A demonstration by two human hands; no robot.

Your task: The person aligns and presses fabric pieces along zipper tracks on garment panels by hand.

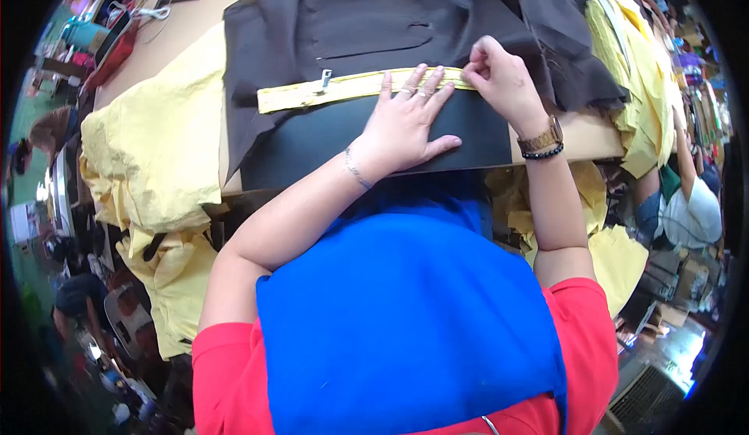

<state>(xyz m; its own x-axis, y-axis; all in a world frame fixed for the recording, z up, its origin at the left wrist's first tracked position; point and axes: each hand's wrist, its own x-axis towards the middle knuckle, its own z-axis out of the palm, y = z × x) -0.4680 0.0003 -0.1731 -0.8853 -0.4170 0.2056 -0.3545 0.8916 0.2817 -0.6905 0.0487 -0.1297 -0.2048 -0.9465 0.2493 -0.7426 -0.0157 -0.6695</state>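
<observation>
Yellow strip [353, 88], tan table [187, 31]; room [694, 275] seemingly cluttered.

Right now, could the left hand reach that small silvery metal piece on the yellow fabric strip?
Probably yes: the left hand rests on the yellow strip, with bare strip between it and the metal piece.

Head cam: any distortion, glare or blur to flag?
Head view: strong fisheye, with black corners and bent side edges; head view, lower right: harsh bright glare; head view, side background: soft and smeared, small items hard to tell; head view, middle: left hand, right hand and yellow strip read fairly clearly.
</observation>
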